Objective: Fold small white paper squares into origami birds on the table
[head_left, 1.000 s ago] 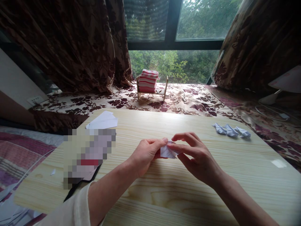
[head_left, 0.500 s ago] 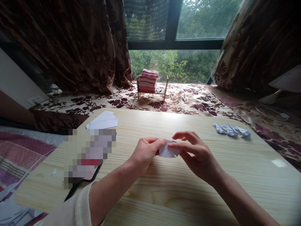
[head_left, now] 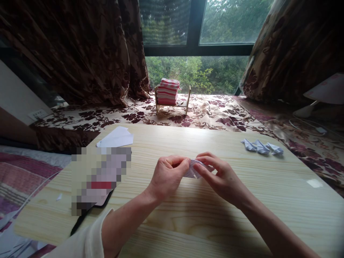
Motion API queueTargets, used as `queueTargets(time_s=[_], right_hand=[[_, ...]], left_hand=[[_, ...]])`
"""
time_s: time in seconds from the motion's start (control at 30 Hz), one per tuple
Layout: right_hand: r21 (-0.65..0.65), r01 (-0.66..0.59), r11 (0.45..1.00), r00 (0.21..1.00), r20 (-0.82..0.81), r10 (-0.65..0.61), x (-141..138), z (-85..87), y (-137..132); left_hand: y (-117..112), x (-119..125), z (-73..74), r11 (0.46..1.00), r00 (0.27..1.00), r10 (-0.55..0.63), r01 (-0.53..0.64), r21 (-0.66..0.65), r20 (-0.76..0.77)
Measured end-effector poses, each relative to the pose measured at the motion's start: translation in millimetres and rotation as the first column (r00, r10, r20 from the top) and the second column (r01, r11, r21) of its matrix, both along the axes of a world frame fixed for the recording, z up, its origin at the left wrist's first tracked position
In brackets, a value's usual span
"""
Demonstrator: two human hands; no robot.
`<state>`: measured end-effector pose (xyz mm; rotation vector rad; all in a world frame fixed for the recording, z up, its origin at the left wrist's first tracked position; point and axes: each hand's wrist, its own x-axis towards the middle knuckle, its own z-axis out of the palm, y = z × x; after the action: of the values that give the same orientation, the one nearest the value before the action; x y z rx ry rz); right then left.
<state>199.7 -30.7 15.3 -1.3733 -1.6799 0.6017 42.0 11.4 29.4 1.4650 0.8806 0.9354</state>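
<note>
Between my two hands, over the middle of the table (head_left: pixel 172 211), is a small piece of folded paper (head_left: pixel 192 170). My left hand (head_left: pixel 170 173) pinches its left edge between thumb and fingers. On the other side, my right hand (head_left: pixel 219 175) grips the paper, with the thumb on its near face and the fingers behind its upper edge. Part of the paper is hidden by the fingers. Farther back on the right lie three folded white paper pieces (head_left: pixel 261 147) in a row.
White paper sheets (head_left: pixel 115 137) lie at the table's back left, behind a pixelated flat object (head_left: pixel 104 179) with a dark edge. A paper scrap (head_left: pixel 59 196) lies near the left edge. On the window ledge stands a small rack (head_left: pixel 185 104) holding folded striped cloths (head_left: pixel 168 92). A lamp (head_left: pixel 326 89) stands right.
My right thumb and fingers have closed around the paper's right side. The paper's visible face has tilted and looks more curved. The view has shifted slightly.
</note>
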Motion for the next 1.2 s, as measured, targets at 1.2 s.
queueTargets(time_s=[1.2], right_hand=[[-0.129, 0.056, 0.990, 0.907, -0.409, -0.104, 2, 3.9, 6]], left_hand=[[1, 13, -5.9, 0.920, 0.942, 0.118, 0.016, -0.392, 0.315]])
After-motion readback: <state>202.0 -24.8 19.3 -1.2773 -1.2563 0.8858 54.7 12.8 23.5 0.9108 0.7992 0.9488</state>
